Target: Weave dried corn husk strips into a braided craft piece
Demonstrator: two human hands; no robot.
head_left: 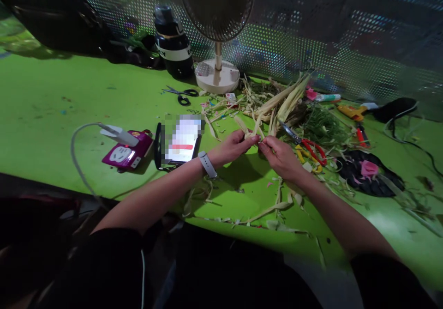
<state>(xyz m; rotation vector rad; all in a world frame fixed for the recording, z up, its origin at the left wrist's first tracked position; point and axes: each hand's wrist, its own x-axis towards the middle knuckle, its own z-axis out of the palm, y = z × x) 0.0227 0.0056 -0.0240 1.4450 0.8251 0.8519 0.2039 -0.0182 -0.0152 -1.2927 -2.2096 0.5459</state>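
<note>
Pale strips of dried husk (241, 124) rise from between the fingers of my left hand (232, 148), which is closed on them. Close beside it, my right hand (279, 155) pinches the end of a strip, thumb against forefinger. The fingertips of both hands nearly meet above the green table (242, 179). Behind them lies a heap of long dried husks (289, 101). Red-handled scissors (313, 151) rest just right of my right hand, beside a yellow-handled tool (304, 157).
A lit phone (183, 140) and a purple power adapter (128, 151) lie left. Behind stand a fan (217, 75), a dark bottle (175, 50) and black scissors (182, 94). Green plant strands (321, 124), a yellow glue gun (352, 111) and a black item with a pink flower (369, 168) lie right.
</note>
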